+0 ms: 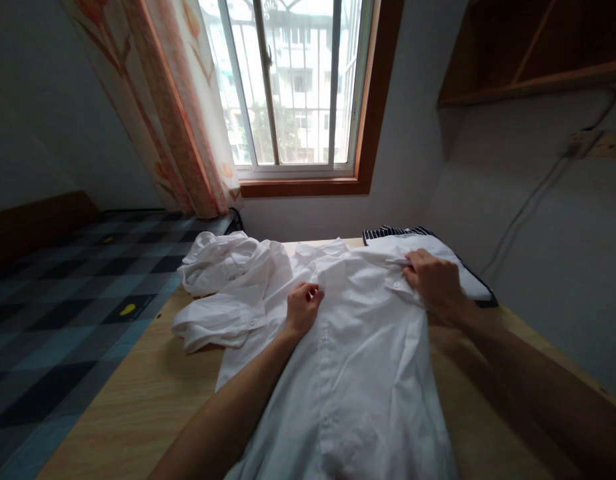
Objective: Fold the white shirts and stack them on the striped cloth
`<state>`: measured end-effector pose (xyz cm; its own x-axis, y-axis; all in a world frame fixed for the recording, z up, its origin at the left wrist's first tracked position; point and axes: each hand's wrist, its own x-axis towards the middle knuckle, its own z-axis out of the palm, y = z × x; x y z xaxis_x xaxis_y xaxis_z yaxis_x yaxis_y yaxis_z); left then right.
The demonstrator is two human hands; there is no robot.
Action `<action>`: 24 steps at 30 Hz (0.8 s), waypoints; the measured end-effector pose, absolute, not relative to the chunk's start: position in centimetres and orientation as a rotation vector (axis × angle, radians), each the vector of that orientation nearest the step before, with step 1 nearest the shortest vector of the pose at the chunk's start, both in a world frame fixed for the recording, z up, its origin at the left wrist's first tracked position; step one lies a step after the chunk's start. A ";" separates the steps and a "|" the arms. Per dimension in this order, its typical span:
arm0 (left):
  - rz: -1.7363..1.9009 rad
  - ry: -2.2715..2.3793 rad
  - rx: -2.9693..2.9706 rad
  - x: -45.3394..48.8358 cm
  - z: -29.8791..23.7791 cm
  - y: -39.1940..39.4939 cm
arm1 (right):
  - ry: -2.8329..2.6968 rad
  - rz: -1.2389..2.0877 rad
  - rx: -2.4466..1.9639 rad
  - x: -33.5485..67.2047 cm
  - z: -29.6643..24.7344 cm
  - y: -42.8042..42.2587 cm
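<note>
A white button-up shirt [368,347] lies front up on the wooden table, its collar at the far end and its lower part toward me. My left hand [304,309] is at the button strip below the collar, fingers curled in a pinch at the cloth. At the far right of the shirt, my right hand [434,279] grips its sleeve, with the buttoned cuff [401,285] just left of the fingers. Another sleeve with a cuff [223,320] lies out to the left. Cloth in the right fingers is partly hidden.
Bunched white cloth [228,260] sits at the table's far left. Folded white cloth [471,277] with a black-striped piece [395,232] lies at the back right. A bed with a checked cover [73,320] adjoins the wooden table [123,393]. Behind are a window [298,87] and a curtain [168,100].
</note>
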<state>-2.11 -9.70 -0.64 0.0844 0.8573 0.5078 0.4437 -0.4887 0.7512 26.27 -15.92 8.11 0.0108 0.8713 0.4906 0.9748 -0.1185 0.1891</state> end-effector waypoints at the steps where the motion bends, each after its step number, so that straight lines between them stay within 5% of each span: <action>1: 1.381 1.285 1.964 -1.8 -0.6 -9.4 | -1.927 -0.807 -2.047 26.8 9.1 -15.2; 11: 1.257 1.319 1.950 0.9 -1.4 -6.7 | -1.920 -0.764 -2.106 26.7 8.8 -8.5; 19: 1.290 1.240 1.844 0.4 -1.9 -6.4 | -1.945 0.282 -1.602 16.9 2.8 -9.3; 24: 1.274 1.223 1.838 0.4 -1.7 -6.6 | -1.625 0.459 -1.499 14.7 -0.2 -9.1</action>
<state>0.40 -6.63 -1.72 0.1216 0.9122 0.3913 0.3538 -0.4082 0.8416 14.74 -9.12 -0.23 0.0862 0.9380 0.3358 0.6237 0.2120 -0.7524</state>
